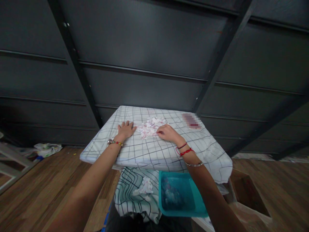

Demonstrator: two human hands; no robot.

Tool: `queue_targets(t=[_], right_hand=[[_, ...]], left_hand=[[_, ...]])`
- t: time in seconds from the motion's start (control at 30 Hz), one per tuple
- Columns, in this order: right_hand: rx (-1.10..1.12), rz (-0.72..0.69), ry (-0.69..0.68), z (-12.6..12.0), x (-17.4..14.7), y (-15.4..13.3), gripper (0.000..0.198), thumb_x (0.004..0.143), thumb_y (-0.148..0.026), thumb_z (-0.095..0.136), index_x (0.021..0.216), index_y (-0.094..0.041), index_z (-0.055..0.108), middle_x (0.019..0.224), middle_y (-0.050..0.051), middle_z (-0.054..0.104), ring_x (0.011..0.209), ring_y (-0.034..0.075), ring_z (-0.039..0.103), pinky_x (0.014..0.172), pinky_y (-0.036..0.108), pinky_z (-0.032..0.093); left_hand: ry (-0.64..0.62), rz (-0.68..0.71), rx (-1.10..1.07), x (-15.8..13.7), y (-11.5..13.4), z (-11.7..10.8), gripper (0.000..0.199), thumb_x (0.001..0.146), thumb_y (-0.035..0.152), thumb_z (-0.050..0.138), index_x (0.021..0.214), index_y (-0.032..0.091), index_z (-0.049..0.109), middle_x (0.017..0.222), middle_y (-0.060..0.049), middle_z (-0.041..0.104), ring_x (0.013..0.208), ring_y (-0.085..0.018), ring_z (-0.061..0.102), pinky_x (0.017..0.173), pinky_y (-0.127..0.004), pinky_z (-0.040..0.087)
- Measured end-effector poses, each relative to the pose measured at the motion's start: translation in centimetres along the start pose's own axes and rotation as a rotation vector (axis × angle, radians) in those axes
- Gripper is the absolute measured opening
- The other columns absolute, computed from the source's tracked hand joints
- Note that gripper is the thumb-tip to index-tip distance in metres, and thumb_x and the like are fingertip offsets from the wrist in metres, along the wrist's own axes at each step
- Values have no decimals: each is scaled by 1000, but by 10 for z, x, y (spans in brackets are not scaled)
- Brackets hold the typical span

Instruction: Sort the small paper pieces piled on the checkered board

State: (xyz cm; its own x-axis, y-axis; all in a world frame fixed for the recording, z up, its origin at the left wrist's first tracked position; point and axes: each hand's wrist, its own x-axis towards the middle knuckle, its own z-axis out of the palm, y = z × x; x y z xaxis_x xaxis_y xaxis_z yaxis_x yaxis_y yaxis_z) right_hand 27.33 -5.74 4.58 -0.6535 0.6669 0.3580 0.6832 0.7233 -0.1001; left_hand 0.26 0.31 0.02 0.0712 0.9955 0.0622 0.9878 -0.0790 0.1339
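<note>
A loose heap of small white pieces with pinkish marks, perhaps paper scraps (151,126), lies on the checked cloth (142,151) that covers the table. My left hand (126,130) rests flat on the cloth at the heap's left side, fingers spread. At the heap's right edge is my right hand (167,132), its fingers pinched together low over the pieces. Whatever sits between those fingertips is too small to make out. More white pieces (146,186) lie on a striped green-and-white cloth (125,190) over my lap.
A teal plastic tub (200,211) with something pale inside stands below the table's front edge. A blurred-out reddish item (191,120) lies at the table's back right. On the wooden floor to the right is an open cardboard box (251,191). Dark panels (145,83) rise behind the table.
</note>
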Motion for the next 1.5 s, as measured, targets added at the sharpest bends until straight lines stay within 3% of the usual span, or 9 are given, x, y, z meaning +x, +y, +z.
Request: queue_targets(t=[0.43, 0.93, 1.5], right_hand=[[-55, -19, -10, -1, 1, -3, 18, 84, -19, 50, 80, -17, 68, 81, 4, 69, 79, 16, 58, 81, 28, 35], [-112, 20, 32, 1, 2, -3, 18, 82, -13, 50, 81, -16, 68, 83, 6, 70, 80, 16, 59, 81, 29, 33], [-10, 22, 33, -6, -2, -7, 14, 77, -17, 53, 75, -17, 66, 76, 3, 67, 74, 16, 56, 76, 28, 36]], left_hand=[[-11, -12, 15, 0, 1, -1, 62, 89, 55, 17, 142, 24, 33, 151, -10, 24, 137, -34, 20, 104, -57, 22], [-6, -3, 4, -1, 1, -1, 64, 89, 56, 16, 142, 23, 33, 151, -11, 24, 137, -35, 20, 104, -58, 21], [3, -2, -1, -3, 1, -1, 63, 90, 54, 17, 142, 24, 33, 151, -10, 24, 136, -35, 20, 104, -58, 21]])
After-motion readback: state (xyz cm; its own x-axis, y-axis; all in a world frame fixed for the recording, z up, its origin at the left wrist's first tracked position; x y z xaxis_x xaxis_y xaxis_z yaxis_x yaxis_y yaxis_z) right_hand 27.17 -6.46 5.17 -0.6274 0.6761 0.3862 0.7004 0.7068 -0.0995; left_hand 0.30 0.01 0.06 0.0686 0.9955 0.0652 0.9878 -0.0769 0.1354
